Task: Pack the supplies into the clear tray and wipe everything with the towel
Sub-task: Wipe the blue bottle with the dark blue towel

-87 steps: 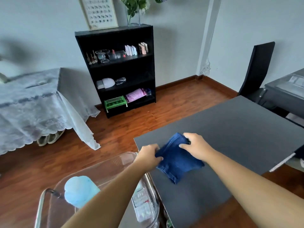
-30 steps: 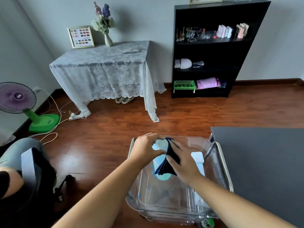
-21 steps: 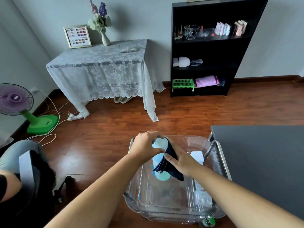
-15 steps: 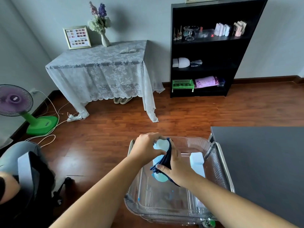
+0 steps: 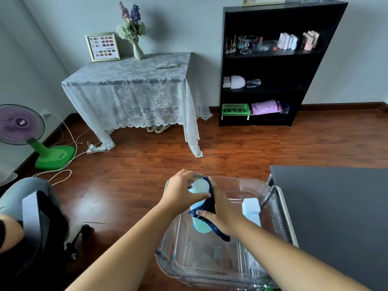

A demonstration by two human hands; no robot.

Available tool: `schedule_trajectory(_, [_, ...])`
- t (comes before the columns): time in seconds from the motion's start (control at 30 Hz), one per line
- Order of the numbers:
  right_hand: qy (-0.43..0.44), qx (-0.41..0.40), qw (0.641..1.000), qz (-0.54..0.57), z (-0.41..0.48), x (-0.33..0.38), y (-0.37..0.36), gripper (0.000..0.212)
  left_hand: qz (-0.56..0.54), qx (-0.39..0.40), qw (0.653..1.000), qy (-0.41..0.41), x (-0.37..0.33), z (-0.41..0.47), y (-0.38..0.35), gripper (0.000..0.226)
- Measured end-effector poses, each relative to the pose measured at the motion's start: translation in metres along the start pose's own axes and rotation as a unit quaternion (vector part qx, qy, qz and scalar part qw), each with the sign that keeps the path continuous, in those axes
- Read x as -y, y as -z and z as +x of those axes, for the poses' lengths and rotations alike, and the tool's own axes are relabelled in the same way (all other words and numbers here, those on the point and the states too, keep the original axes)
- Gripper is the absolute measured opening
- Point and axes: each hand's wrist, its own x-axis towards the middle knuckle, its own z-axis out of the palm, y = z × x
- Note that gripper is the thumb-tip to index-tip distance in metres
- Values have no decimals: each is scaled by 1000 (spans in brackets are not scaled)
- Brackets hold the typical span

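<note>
A light blue bottle stands upright inside the clear tray. My left hand grips the bottle's pale top. My right hand presses the dark blue towel against the bottle's right side, and a loose end of the towel hangs down into the tray. A pale blue box lies in the tray to the right of the bottle. Other flat items lie on the tray floor, blurred through the plastic.
The tray sits on a metal-framed cart beside a dark grey table on the right. A dark chair is at my left. A green-based fan with cords, a lace-covered table and a black shelf stand further back.
From the grey table, both hands brought the towel over to the tray. In the last second my right hand slid the towel down the bottle's side while my left hand kept holding the top.
</note>
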Motion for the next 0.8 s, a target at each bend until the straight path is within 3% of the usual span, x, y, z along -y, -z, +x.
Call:
schedule_trajectory(0.17, [8, -20, 1000, 8, -1, -2, -3, 101, 52, -45, 998, 6, -7, 3, -10, 47])
schedule_trajectory(0.33, [33, 81, 996, -35, 7, -2, 25, 103, 45, 36, 998, -30, -8, 10, 0, 44])
schedule_trajectory(0.47, [28, 79, 996, -31, 5, -1, 30, 103, -5, 94, 995, -29, -10, 14, 5, 46])
schedule_trajectory(0.6, [20, 47, 999, -6, 1, 2, 23, 100, -30, 7, 999, 20, -7, 3, -4, 48])
schedule_trajectory(0.8, [26, 40, 998, -29, -5, 3, 24, 96, 58, -63, 995, 54, -14, 1, -18, 44])
